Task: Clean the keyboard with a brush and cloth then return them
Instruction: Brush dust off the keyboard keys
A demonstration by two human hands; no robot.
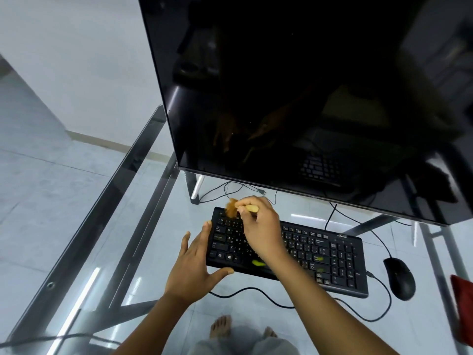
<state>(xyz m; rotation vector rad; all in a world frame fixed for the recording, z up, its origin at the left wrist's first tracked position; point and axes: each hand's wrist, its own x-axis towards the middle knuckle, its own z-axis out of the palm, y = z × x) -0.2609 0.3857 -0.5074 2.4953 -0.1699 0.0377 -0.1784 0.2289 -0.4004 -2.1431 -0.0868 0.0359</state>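
Head view: a brush [234, 207] is pinched by its pale handle in the right hand [261, 226], with the brown bristles blurred over the upper left corner of the black keyboard [332, 257]. The left hand [195, 262] is spread, fingers and thumb placed against the keyboard's left edge. The keyboard is laid on a glass table [107, 239] below a dark monitor [307, 98]. A black mouse [399, 278] is seen just right of the keyboard, and a red object [462, 308] at the right frame edge; whether it is the cloth cannot be told.

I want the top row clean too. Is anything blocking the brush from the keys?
No. The brush, held in the right hand, already sits over the keyboard at its top left corner, nothing visible between.
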